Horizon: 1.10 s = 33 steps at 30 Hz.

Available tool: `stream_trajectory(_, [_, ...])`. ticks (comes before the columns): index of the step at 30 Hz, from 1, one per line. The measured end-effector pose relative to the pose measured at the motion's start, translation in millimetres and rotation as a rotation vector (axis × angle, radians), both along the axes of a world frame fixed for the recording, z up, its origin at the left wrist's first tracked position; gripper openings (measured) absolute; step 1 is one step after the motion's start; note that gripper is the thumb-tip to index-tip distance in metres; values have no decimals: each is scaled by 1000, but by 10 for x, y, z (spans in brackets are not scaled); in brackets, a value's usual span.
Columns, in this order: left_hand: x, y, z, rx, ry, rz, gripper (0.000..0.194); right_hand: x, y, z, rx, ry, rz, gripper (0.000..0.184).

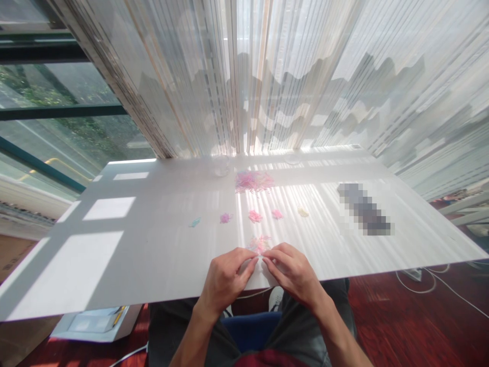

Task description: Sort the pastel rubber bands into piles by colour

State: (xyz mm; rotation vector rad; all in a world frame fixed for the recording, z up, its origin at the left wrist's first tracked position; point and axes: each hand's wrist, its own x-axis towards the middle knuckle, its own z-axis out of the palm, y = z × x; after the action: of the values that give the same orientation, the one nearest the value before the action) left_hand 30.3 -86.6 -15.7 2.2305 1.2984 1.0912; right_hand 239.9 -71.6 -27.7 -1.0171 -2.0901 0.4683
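A loose tuft of pink elastic loops (pixel 260 243), just beyond the near edge of a white table (pixel 153 260), straight ahead of the fingers and centred between the two hands. No clear long axis: only a small tangle, spread a little wider sideways than deep. Left hand (pixel 225 280) and right hand (pixel 294 270) together, wrists well apart, fingertips (pixel 255 261) meeting in a pinch just short of the tuft, neither hand clearly nearer. Whether a strand sits in that pinch: too small to tell.

Beyond the tuft, a scattered row: two small pink piles (pixel 255 216), a mauve-pink pile (pixel 225 218) farther left, a teal wisp (pixel 195 222) beyond that, and a pale yellow pile (pixel 303 212) to the right. Farther beyond the tuft, a larger pink heap (pixel 254 181), with a clear cup (pixel 221 165) to its left and a clear round dish (pixel 292 159) to its right. Well right of the tuft, a pixelated dark object (pixel 364 209). Past the tuft, a sheer striped curtain (pixel 267 76); on the near side, below the table edge, a blue seat (pixel 252 330).
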Motion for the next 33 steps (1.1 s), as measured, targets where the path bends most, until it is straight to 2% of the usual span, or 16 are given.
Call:
stream_trajectory(10, [1,-8,-1,-16,0,0,13,-10,8,44,-1,-3,6,17])
stream_trajectory(33, [-14,-21,-37,-16,12,27,11,-9,1,20,8,7,1,16])
